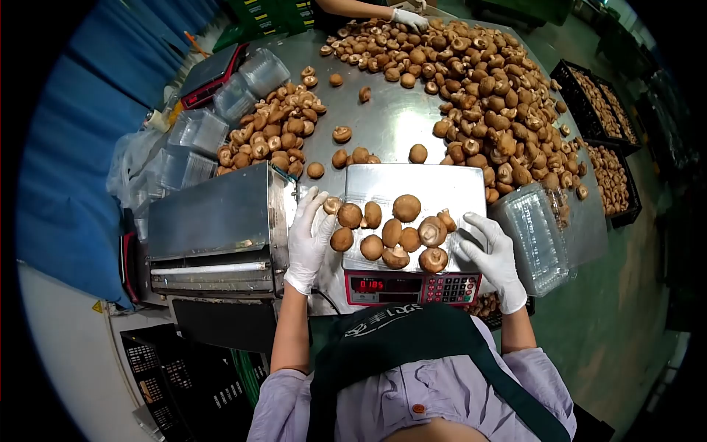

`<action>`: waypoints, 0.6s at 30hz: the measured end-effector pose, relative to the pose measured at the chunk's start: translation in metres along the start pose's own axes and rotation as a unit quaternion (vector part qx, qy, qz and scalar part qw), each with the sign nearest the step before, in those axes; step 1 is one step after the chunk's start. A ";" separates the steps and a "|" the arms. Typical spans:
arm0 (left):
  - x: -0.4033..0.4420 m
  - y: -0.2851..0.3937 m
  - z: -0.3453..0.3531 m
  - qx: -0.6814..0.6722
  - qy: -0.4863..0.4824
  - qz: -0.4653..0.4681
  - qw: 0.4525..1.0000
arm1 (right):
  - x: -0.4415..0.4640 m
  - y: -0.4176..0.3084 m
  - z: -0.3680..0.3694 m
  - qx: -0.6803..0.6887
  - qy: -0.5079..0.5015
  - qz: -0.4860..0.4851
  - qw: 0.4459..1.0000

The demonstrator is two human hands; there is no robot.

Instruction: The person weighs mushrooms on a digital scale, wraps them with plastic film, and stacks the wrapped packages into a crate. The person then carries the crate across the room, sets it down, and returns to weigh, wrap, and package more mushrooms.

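Observation:
Both my hands wear white gloves and flank a digital scale [412, 180] whose red digits [370, 284] are lit. Several brown mushrooms [406, 208] lie loosely across its metal pan. My left hand [309, 239] is at the pan's left edge, fingers apart, right beside a small mushroom [332, 205]; whether it touches it I cannot tell. Over on the right side, my right hand [495, 254] is open, thumb and fingers spread toward the pan, holding nothing. Nearest to it are an upturned mushroom [432, 230] and another [434, 259] close to the front edge.
A large mushroom heap [501, 103] covers the table's right; a smaller pile [272, 125] lies left. Clear plastic trays [534, 236] stand beside my right hand, more [199, 131] at left. A metal wrapping machine [213, 214] adjoins the scale. Across the table shows a co-worker's gloved hand [409, 19].

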State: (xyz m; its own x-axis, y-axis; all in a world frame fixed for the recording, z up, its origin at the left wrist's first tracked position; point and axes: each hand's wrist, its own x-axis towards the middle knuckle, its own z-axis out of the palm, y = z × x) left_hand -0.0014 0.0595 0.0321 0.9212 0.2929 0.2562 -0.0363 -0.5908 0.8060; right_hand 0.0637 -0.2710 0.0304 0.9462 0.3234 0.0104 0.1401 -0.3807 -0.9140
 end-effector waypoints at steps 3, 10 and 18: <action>0.003 0.000 0.002 0.032 -0.056 0.013 0.998 | -0.007 -0.010 0.002 -0.081 -0.037 -0.052 0.995; 0.009 0.011 0.013 0.124 -0.186 0.121 0.967 | -0.005 -0.017 0.015 -0.199 -0.086 -0.140 0.966; -0.009 0.011 0.057 0.258 -0.135 0.152 0.945 | 0.004 0.021 0.066 -0.241 0.020 -0.221 0.945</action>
State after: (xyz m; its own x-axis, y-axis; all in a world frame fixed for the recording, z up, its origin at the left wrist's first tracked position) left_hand 0.0120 0.0077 0.0088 0.9663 -0.1099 0.2330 -0.1854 -0.9246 0.3328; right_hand 0.0512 -0.2209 -0.0152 0.7729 0.5135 0.3726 0.6318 -0.5695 -0.5258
